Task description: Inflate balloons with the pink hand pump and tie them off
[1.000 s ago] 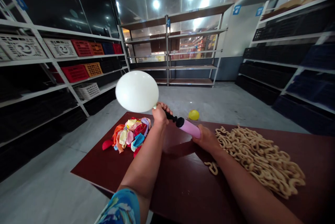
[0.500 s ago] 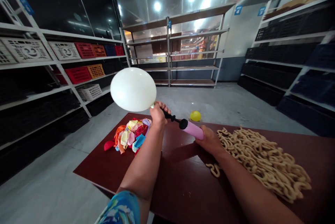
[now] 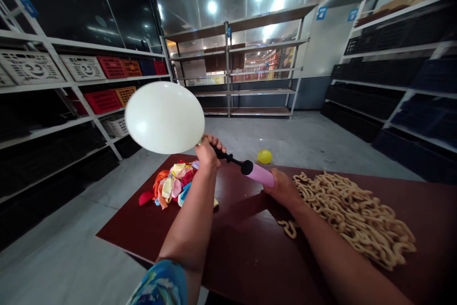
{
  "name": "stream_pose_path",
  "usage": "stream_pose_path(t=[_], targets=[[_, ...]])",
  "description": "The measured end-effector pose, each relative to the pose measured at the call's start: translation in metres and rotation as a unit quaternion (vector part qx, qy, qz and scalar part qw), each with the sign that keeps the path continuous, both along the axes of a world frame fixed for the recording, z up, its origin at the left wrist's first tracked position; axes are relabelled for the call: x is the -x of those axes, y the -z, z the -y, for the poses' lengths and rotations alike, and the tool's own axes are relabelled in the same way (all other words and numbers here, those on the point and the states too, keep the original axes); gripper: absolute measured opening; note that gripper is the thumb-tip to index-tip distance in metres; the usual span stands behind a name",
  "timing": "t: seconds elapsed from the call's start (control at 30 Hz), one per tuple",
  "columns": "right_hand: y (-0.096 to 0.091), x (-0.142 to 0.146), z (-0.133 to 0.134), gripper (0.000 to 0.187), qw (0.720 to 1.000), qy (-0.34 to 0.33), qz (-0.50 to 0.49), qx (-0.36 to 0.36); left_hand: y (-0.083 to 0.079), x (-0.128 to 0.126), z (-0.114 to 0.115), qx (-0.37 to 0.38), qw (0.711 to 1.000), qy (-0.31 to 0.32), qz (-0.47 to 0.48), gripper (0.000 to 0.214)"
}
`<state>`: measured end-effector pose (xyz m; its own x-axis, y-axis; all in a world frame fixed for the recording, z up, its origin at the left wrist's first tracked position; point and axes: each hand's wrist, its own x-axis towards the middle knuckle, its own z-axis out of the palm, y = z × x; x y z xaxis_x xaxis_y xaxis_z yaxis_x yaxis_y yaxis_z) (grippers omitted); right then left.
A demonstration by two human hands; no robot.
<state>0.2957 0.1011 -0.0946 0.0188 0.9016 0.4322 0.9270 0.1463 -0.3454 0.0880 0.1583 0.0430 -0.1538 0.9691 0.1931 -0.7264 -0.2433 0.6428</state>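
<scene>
A large white balloon (image 3: 164,117), blown up, sits on the nozzle end of a balloon pump. My left hand (image 3: 210,152) is closed around that black nozzle end and the balloon's neck; the neck is mostly hidden by the fingers. The pump's pink barrel (image 3: 260,174) points down to the right, with a black rod showing between its cap and my left hand. My right hand (image 3: 283,188) grips the barrel's lower end. Left of my left forearm lies a pile of uninflated balloons (image 3: 174,183) in many colours, partly hidden by the arm.
The dark red table (image 3: 243,248) bears a heap of tan, curled, rope-like pieces (image 3: 353,214) on the right. A yellow balloon (image 3: 264,156) is beyond its far edge. Shelves with crates (image 3: 84,68) line the left; metal racks (image 3: 228,72) stand at the back.
The white balloon has grown larger. It and my left hand have shifted slightly left in view. Both hands keep their hold on the pump.
</scene>
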Motion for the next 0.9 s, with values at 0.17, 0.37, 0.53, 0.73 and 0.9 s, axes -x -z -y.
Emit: stream_pose_path(t=[0.17,0.37,0.53,0.73,0.9], targets=[[0.000,-0.006,-0.001,0.029,1.000,0.016,-0.006,0.018,-0.017,0.026,0.001,-0.035,0.999,-0.031,-0.001,0.016],[0.001,-0.002,0.001,0.027,1.000,0.019,0.005,0.009,0.000,0.006,-0.008,0.018,1.000,-0.012,0.009,0.017],[-0.002,0.005,0.003,0.024,1.000,0.026,0.006,0.009,0.023,-0.026,-0.004,0.028,0.999,0.021,-0.010,0.018],[-0.004,0.005,0.003,0.025,1.000,0.019,0.004,0.018,0.028,-0.034,0.000,0.045,0.999,0.028,-0.008,0.018],[-0.006,0.003,0.004,0.025,1.000,0.008,-0.001,-0.005,0.003,-0.006,-0.001,0.013,1.000,0.001,-0.002,0.015]])
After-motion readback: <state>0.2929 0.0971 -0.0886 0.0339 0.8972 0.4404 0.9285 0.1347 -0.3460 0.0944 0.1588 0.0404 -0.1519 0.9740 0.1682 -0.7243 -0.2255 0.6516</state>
